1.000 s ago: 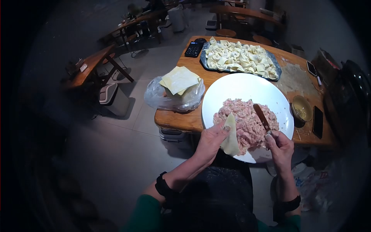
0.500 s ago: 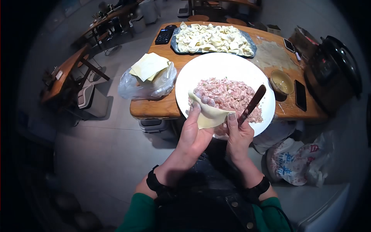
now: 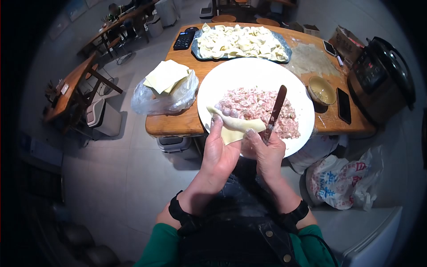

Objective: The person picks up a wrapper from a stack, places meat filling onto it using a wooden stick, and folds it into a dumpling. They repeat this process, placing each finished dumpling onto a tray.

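Observation:
A pale dough wrapper (image 3: 235, 129) is folded over between my hands, above the near part of a large white plate (image 3: 253, 73). My left hand (image 3: 219, 149) grips its left side, with fingertips behind it. My right hand (image 3: 268, 151) pinches its right end with the thumb and also holds a dark brown flat stick (image 3: 276, 107), which points up. Pink minced filling (image 3: 260, 106) lies on the plate behind the wrapper. At the left, a stack of square wrappers (image 3: 167, 76) rests on a plastic bag (image 3: 178, 99). Any filling inside the fold is hidden.
Folded dumplings fill a tray (image 3: 195, 51) at the back of the wooden table (image 3: 173, 127), beside a black calculator (image 3: 184, 41). On the right are a bowl (image 3: 322, 91), a phone (image 3: 343, 106) and a black cooker (image 3: 380, 78). A person sits far back left.
The wrapper's top edge has been folded down further, and its right end is lower. The brown stick stands more upright. The whole view has shifted slightly.

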Motion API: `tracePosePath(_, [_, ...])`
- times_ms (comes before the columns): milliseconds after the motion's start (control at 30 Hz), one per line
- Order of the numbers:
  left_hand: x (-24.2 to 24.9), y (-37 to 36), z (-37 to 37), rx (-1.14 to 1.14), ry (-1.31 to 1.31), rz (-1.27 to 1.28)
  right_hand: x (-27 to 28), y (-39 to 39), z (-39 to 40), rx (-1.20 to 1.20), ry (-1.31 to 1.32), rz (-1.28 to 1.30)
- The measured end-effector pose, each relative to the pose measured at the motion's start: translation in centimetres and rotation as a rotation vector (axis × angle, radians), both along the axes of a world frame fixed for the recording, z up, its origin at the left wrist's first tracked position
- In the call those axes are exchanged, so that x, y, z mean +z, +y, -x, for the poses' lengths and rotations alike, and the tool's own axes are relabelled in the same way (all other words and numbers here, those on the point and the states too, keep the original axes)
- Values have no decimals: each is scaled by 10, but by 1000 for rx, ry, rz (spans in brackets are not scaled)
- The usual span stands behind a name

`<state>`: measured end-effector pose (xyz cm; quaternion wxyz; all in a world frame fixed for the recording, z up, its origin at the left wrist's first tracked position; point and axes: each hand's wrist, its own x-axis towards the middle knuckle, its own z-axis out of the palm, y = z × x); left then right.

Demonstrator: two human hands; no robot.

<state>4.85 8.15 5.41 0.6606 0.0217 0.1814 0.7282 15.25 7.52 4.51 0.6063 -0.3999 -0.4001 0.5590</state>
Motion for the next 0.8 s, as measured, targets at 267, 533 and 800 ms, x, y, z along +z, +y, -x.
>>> tracePosePath(267, [0,-3,-1,-37,-74,1,1,-3,3,17,-54,55])
tracePosePath(533, [-19,-7,11,85,913,-257,8,15,-17,3,-247,-378])
tracePosePath(800, [3,1,37,291,2147,-666,37,50,-44,237,-1144,-1001])
